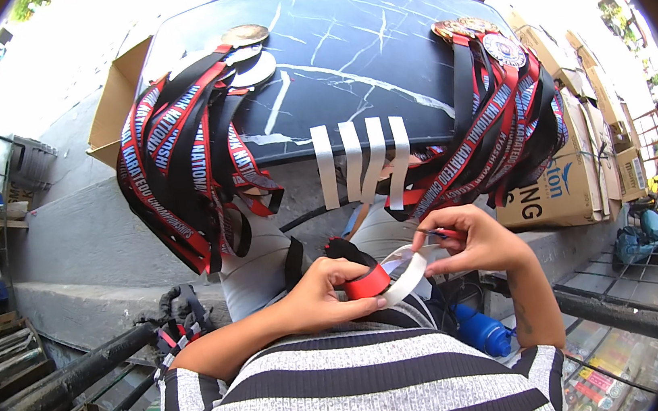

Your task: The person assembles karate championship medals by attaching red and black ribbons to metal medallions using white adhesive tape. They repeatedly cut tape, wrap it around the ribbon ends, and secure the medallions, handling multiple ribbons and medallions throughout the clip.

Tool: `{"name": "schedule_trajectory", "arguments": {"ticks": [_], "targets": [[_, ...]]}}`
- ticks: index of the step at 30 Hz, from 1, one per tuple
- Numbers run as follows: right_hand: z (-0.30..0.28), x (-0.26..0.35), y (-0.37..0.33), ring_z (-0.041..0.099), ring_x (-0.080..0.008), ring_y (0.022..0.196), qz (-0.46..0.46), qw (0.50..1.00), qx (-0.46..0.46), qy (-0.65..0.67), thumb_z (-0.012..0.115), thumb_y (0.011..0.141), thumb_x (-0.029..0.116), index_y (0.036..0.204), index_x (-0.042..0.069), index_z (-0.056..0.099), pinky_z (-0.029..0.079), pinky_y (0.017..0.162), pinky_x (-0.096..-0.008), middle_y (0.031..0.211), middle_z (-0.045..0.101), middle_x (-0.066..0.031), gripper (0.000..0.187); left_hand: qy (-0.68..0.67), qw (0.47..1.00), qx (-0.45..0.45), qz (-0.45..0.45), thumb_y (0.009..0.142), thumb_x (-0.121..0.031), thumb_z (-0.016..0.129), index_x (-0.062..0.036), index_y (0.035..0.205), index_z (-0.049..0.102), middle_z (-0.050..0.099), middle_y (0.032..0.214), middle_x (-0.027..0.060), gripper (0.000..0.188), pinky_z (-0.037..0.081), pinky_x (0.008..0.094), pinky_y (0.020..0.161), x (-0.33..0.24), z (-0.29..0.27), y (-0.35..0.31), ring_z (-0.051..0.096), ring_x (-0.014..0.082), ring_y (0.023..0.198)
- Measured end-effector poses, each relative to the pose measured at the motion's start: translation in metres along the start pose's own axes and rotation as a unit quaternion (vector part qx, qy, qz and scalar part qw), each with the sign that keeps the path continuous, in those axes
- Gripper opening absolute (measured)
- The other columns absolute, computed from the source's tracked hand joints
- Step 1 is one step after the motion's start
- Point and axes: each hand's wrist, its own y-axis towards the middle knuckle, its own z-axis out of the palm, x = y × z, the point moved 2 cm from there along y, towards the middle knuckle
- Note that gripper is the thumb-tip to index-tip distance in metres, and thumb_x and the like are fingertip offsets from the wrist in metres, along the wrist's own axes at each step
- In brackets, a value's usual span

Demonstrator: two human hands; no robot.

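My left hand (pixel 332 293) is closed around a roll of tape (pixel 369 282), its side facing me bright red. A white strip of tape (pixel 407 281) curves from the roll to my right hand (pixel 471 242), whose fingers pinch near its end. Also in my right hand is a small red-and-dark tool (pixel 447 233), mostly hidden by the fingers; I cannot tell its kind. Ahead of both hands, several white tape strips (pixel 353 162) hang from the front edge of a black marble-patterned table (pixel 353 65).
Medals with red-and-black ribbons (pixel 177 158) drape over the table's left side. More ribboned medals (pixel 490 122) hang at its right. Cardboard boxes (pixel 557 179) stand at the right. A blue bottle (pixel 483 329) lies beside my right forearm, and a black metal bar (pixel 81 380) is at the lower left.
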Motion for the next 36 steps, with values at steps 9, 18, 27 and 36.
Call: {"name": "schedule_trajectory", "arguments": {"ticks": [9, 18, 27, 36], "targets": [[-0.018, 0.050, 0.044, 0.063, -0.0101, 0.087, -0.151, 0.964, 0.200, -0.087, 0.087, 0.070, 0.009, 0.106, 0.000, 0.070, 0.047, 0.076, -0.0228, 0.096, 0.072, -0.0035, 0.041, 0.038, 0.999, 0.015, 0.027, 0.088, -0.015, 0.077, 0.0029, 0.099, 0.071, 0.069, 0.083, 0.0019, 0.022, 0.048, 0.0237, 0.077, -0.072, -0.010, -0.009, 0.059, 0.0034, 0.080], [-0.115, 0.092, 0.061, 0.057, -0.0051, 0.074, -0.207, 0.949, -0.157, -0.180, 0.084, 0.069, 0.005, 0.091, 0.001, 0.068, 0.046, 0.068, -0.0200, 0.079, 0.063, 0.0015, 0.027, 0.083, 0.990, -0.104, -0.037, 0.087, -0.017, 0.078, 0.0012, 0.101, 0.074, 0.070, 0.081, 0.0020, 0.023, 0.047, 0.0190, 0.059, -0.110, -0.039, -0.029, 0.059, 0.0042, 0.067], [-0.135, 0.023, 0.126, 0.065, -0.0296, 0.100, -0.205, 0.855, -0.354, -0.320, 0.073, 0.089, 0.023, 0.123, 0.000, 0.058, 0.049, 0.091, -0.0353, 0.111, 0.068, -0.0183, 0.044, 0.219, 0.966, -0.114, 0.073, 0.070, -0.006, 0.079, -0.0020, 0.074, 0.068, 0.067, 0.071, 0.0037, 0.012, 0.044, 0.0318, 0.076, -0.141, -0.060, -0.043, 0.061, 0.0136, 0.067], [-0.117, 0.021, 0.113, 0.054, -0.0374, 0.125, 0.018, 0.708, -0.465, -0.531, 0.055, 0.100, 0.027, 0.133, 0.000, 0.054, 0.041, 0.105, -0.0464, 0.139, 0.051, -0.0197, 0.042, 0.312, 0.942, -0.070, 0.100, 0.065, -0.005, 0.080, 0.0017, 0.082, 0.065, 0.062, 0.075, 0.0110, 0.023, 0.043, 0.0364, 0.070, -0.147, -0.064, -0.033, 0.058, 0.0254, 0.072]]}}
